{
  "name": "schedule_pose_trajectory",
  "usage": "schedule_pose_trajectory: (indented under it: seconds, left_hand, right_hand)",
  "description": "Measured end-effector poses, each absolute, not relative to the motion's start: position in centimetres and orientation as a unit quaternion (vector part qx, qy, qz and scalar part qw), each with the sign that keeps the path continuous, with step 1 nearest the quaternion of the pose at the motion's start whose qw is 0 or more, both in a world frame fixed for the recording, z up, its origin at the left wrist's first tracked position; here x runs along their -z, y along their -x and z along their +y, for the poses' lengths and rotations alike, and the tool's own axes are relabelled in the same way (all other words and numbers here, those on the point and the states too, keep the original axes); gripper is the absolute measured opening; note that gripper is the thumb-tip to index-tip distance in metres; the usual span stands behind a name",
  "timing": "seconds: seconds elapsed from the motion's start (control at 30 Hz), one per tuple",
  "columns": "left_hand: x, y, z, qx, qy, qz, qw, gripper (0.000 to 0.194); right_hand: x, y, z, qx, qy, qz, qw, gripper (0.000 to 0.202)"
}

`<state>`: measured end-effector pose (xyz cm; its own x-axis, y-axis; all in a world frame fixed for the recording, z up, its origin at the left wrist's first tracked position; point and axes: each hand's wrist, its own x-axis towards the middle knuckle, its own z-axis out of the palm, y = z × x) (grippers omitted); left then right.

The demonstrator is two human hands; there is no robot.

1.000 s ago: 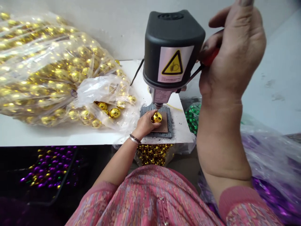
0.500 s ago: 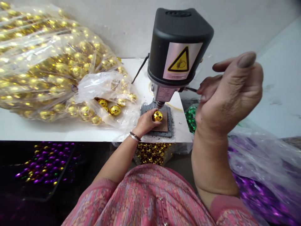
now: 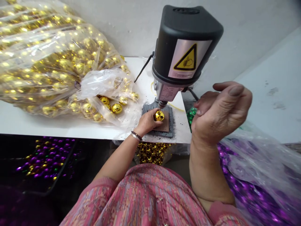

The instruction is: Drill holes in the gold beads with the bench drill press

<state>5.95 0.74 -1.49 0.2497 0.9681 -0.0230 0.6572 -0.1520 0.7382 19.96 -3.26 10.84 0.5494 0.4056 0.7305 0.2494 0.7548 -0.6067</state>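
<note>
A black drill press point(image 3: 188, 47) with a yellow warning triangle stands on the white table. Under its chuck, my left hand point(image 3: 148, 121) grips a shiny gold ball point(image 3: 159, 115) between thumb and fingers, over a brown board point(image 3: 164, 124) on the grey base point(image 3: 171, 133). The drill bit meets the top of the ball; whether it has entered cannot be seen. To the right of the press, my right hand point(image 3: 218, 110) is closed around the end of the dark feed lever point(image 3: 193, 94), its fingers curled.
A large clear bag of gold balls point(image 3: 58, 66) fills the table's left side, with loose gold balls point(image 3: 117, 108) by its mouth. Gold pieces point(image 3: 152, 153) lie below the front edge. Purple items point(image 3: 254, 191) in plastic are at lower right, green ones point(image 3: 191, 113) behind my right wrist.
My right hand has moved down with the lever. The view has shifted slightly, while my left hand keeps the gold ball under the drill.
</note>
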Motion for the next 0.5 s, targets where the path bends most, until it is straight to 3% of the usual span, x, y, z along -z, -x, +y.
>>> schedule_pose_trajectory:
  seconds: [0.5]
  left_hand:
    - [1.4,-5.8,0.7,-0.239,-0.72,0.554,0.344,0.071]
  right_hand:
    - [-8.4,-20.2,-2.8,-0.024,0.311,-0.447,0.838,0.037]
